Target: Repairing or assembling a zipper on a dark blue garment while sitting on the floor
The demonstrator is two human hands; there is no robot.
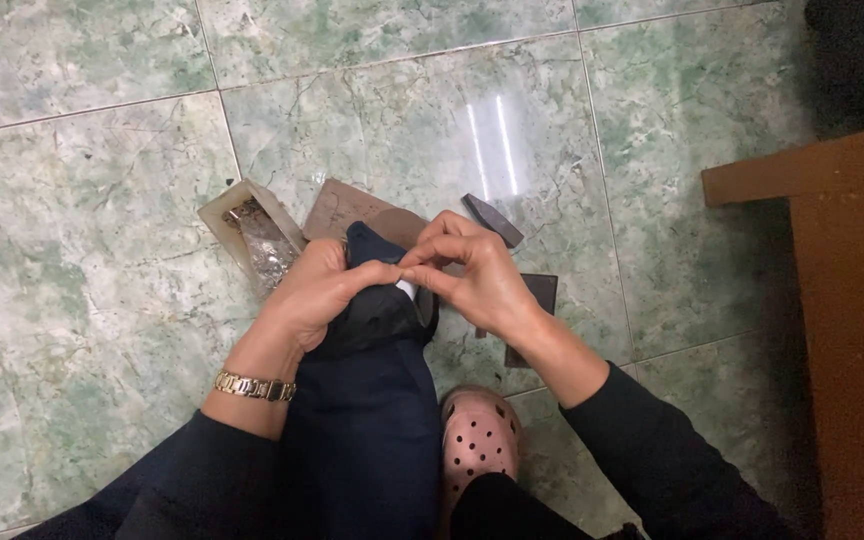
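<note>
A dark navy shoe (377, 310) rests on my raised knee, toe pointing away from me. My left hand (317, 290), with a gold watch (254, 386) on its wrist, is wrapped around the shoe's left side. My right hand (477, 275) meets it over the shoe's top, fingertips pinched together at the shoe's opening. What the fingers pinch is too small to tell.
On the green marbled tile floor (102, 200) lie a small open box (252, 235) with shiny contents, a brown flat piece (347, 208), a dark hammer head (492, 218) and a dark square piece (542, 292). A pink perforated clog (479, 440) is on my foot. A wooden bench (842, 300) stands at right.
</note>
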